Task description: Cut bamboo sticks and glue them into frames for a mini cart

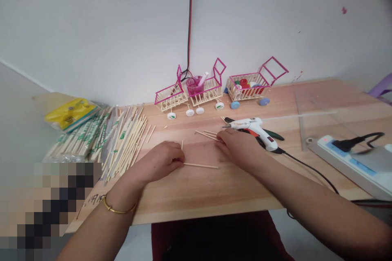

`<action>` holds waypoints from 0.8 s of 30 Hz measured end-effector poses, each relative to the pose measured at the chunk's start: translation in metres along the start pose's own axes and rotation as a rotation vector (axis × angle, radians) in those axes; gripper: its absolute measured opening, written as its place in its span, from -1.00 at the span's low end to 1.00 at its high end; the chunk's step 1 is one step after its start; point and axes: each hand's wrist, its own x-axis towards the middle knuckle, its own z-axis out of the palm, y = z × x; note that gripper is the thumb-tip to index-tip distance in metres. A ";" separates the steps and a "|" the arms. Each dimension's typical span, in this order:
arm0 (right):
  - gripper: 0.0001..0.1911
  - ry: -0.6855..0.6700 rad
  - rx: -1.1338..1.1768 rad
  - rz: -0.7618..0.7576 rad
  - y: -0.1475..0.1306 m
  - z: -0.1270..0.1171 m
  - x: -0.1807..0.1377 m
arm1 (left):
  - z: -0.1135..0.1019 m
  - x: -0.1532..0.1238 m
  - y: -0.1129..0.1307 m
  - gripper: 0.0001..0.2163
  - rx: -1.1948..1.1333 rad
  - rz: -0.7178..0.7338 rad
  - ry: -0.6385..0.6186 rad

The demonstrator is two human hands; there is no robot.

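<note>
My left hand [165, 159], with a gold bangle at its wrist, is closed at the corner where two thin wooden sticks meet. One, the nearer stick [202, 166], lies flat to the right; the other points away from me, partly hidden by the fingers. My right hand [237, 145] rests on the table just in front of the glue gun. Its fingers are closed on the near ends of a few wooden sticks [206, 133] pointing left. Beyond it lies a white hot glue gun [254, 128] on dark-handled pliers [272, 134].
Loose sticks [131, 142] and packaged sticks [88, 134] lie at the left, beside a yellow packet [70, 114]. Small stick carts with pink rims, like the right-hand cart [248, 89], stand along the wall. A power strip [352, 163] is at the right, near a clear ruler [300, 122].
</note>
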 end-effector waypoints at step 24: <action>-0.81 -0.010 0.123 -0.257 -0.010 0.007 0.001 | 0.007 0.007 -0.002 -0.84 0.042 -0.164 0.368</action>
